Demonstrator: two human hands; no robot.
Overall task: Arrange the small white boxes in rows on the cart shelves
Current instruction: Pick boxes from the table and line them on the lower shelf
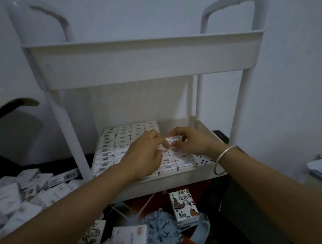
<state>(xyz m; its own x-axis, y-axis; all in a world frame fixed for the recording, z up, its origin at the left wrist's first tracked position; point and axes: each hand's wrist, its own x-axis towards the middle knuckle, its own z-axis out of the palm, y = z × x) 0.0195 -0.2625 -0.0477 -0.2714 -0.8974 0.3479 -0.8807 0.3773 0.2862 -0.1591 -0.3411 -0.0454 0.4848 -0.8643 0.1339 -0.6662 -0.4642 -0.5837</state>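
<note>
Small white box (174, 139) pinched by left hand (145, 152) and right hand (191, 140), just above rows of boxes (119, 143) filling lower cart shelf (162, 182). Box print blurred, unreadable. Loose pile (16, 198) left of cart. Carton (183, 204) with Chinese characters below shelf.

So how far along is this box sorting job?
Well under way. Done: the rows of boxes cover most of the lower shelf. In hand: the left hand and right hand pinch a small white box over the right-hand rows. Left: a bare strip at the shelf's right edge, and a loose pile of boxes beside the cart. The top shelf hides its inside.
</note>
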